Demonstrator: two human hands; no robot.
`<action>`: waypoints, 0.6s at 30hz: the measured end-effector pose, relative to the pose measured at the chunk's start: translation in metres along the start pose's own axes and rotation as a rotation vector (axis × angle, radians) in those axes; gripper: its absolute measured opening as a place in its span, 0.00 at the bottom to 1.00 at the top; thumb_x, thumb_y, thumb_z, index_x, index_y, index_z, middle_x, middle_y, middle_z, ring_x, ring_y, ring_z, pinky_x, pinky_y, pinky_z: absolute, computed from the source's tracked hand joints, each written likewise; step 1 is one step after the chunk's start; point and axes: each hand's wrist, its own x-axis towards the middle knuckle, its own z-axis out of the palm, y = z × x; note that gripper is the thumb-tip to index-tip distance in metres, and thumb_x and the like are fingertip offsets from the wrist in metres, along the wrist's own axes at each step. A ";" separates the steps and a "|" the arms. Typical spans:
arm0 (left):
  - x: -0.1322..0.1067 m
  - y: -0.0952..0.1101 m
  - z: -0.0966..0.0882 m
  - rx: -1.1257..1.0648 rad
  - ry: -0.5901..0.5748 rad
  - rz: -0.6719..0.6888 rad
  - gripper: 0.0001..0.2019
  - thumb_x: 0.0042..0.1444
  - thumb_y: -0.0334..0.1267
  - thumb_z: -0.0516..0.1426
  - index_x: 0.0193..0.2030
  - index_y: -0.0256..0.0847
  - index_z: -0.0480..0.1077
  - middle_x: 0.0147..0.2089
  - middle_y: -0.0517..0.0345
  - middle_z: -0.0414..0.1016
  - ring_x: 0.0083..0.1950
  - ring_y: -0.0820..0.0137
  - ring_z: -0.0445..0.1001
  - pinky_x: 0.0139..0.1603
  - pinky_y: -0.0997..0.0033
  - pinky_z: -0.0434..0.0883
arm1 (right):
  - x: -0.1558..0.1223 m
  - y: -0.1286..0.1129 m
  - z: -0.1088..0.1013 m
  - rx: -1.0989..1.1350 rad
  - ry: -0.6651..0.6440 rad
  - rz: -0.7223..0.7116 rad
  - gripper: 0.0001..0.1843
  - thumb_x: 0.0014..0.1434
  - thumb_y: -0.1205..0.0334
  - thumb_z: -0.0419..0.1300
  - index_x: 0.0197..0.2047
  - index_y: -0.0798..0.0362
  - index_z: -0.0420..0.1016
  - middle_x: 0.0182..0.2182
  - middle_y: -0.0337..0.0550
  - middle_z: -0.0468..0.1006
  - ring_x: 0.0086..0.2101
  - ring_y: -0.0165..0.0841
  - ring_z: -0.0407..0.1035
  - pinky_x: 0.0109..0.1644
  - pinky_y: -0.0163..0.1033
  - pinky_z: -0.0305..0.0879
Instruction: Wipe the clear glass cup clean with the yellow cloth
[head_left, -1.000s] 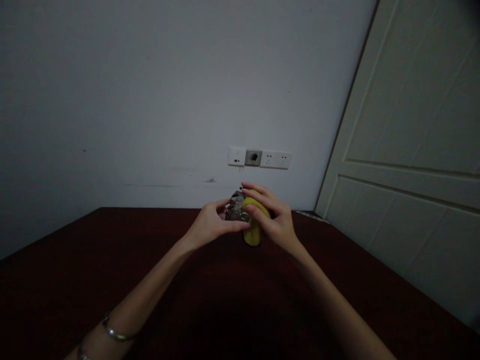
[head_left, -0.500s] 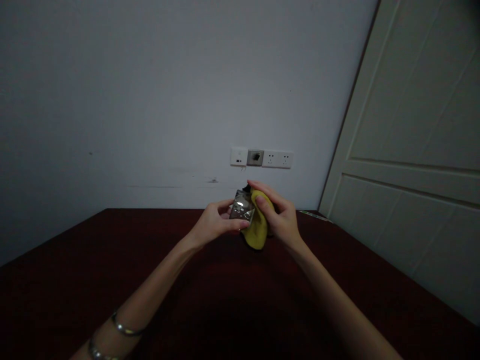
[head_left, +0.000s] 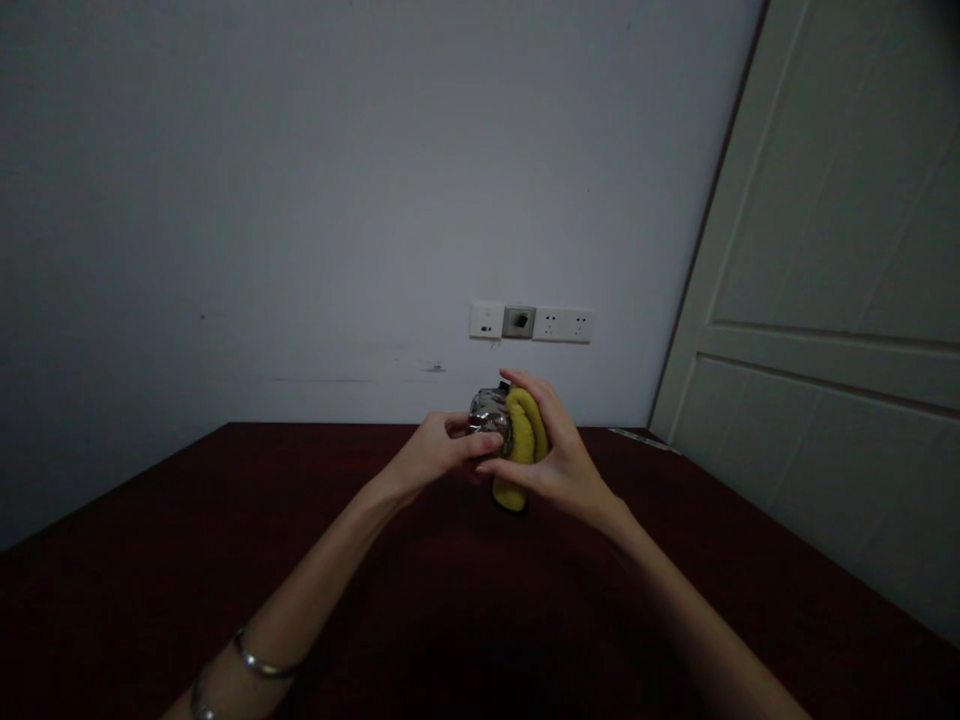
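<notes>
— Hands at centre: what does each of yours hold?
— Your left hand pinches a small shiny glass object between thumb and fingertips; the dim light hides what exactly it is. Your right hand is curled tight round a yellow cloth, with the fingers wrapped over its top and the cloth pressed against the object's right side.
— Position of the two things?
— You hold the object above the dark red table, over its middle and towards the far edge, where the table meets the white wall. The cloth's lower end hangs below your right palm; whether it touches the tabletop cannot be told.
— Surroundings?
— Two metal bangles circle your left wrist. A row of wall sockets sits just above the hands. A pale panelled door stands beyond the table's right edge.
</notes>
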 end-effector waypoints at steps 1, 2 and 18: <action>0.001 -0.001 -0.001 0.001 -0.008 -0.004 0.24 0.40 0.54 0.66 0.35 0.33 0.73 0.28 0.57 0.72 0.25 0.76 0.68 0.26 0.76 0.69 | 0.000 0.001 0.001 0.015 0.007 0.018 0.44 0.44 0.55 0.71 0.62 0.45 0.57 0.58 0.49 0.63 0.58 0.42 0.59 0.63 0.52 0.56; 0.001 -0.003 -0.003 -0.002 -0.023 0.000 0.25 0.40 0.55 0.66 0.35 0.33 0.73 0.28 0.57 0.72 0.25 0.76 0.69 0.26 0.76 0.69 | -0.001 0.003 0.002 0.037 0.014 0.040 0.44 0.44 0.56 0.71 0.62 0.45 0.58 0.58 0.49 0.63 0.58 0.42 0.59 0.63 0.53 0.56; 0.000 -0.001 -0.014 0.573 0.138 0.305 0.43 0.34 0.45 0.70 0.59 0.40 0.62 0.61 0.42 0.62 0.60 0.52 0.64 0.61 0.47 0.60 | 0.004 0.012 0.008 0.515 0.059 0.558 0.45 0.40 0.50 0.70 0.61 0.51 0.63 0.57 0.53 0.69 0.55 0.46 0.66 0.60 0.53 0.62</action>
